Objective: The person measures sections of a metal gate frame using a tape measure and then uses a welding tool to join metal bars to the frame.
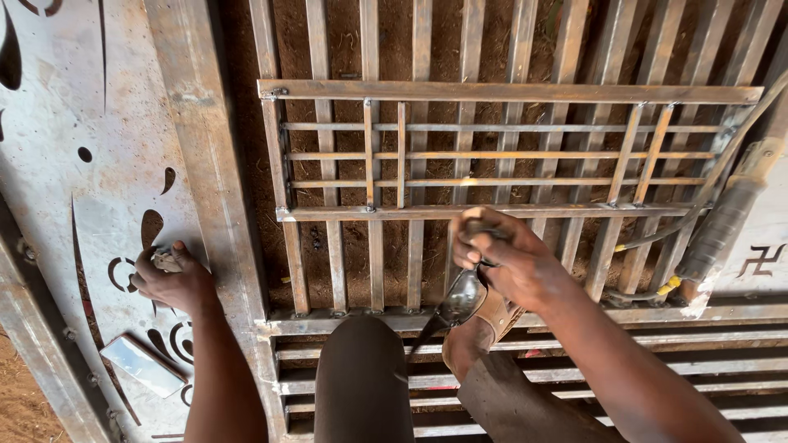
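Observation:
My right hand [502,256] is closed around a pair of dark-lensed goggles [460,301], which hang below it over the lower edge of a small rusty metal grille [509,92]. That grille lies flat on a larger frame of parallel steel bars [338,271]. My left hand [171,279] rests on a grey steel sheet with curved cut-outs [57,164], its fingers curled around a small pale lump [167,261]. What the lump is cannot be made out. My knees [363,369] are bent at the bottom of the view.
A thick cable with a taped handle [726,221] lies along the right side of the grille. A small shiny rectangular plate [144,365] lies on the sheet near my left forearm. Brown earth shows under the bars and at the bottom left [20,402].

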